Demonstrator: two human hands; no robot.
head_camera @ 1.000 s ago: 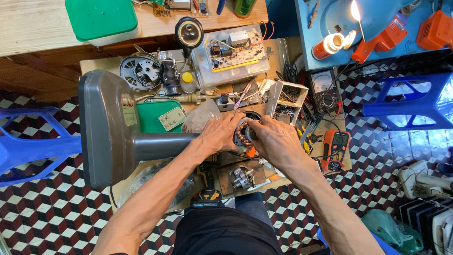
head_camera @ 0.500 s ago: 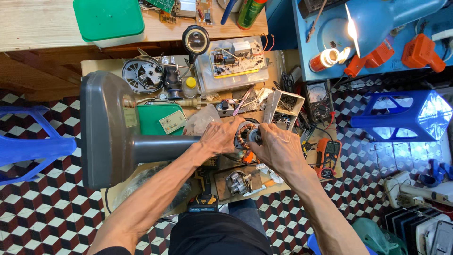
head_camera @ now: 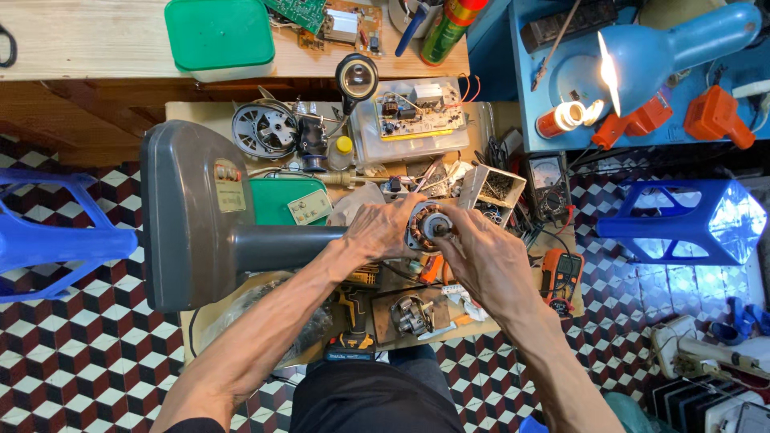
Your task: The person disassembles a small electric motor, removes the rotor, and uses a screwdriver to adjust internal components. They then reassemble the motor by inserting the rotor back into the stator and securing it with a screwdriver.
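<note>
A grey stand-fan base [head_camera: 192, 216] lies on its side across the small workbench, its pole [head_camera: 281, 247] pointing right. At the pole's end sits a round fan motor [head_camera: 427, 226] with copper windings. My left hand [head_camera: 383, 230] wraps the motor's left side. Against the motor's right side, the fingers of my right hand [head_camera: 481, 256] pinch at its centre shaft.
The bench holds a clear box with a circuit board [head_camera: 413, 120], a metal motor cover [head_camera: 265, 128], a parts box [head_camera: 497, 188], a multimeter [head_camera: 560, 277] and a cordless drill [head_camera: 353, 321]. Blue stools [head_camera: 682, 220] flank the bench. A lit lamp [head_camera: 642, 56] is upper right.
The view has shifted slightly, so the bench sits a little higher in frame. Both hands stay on the motor, with the right fingers working closer to its centre.
</note>
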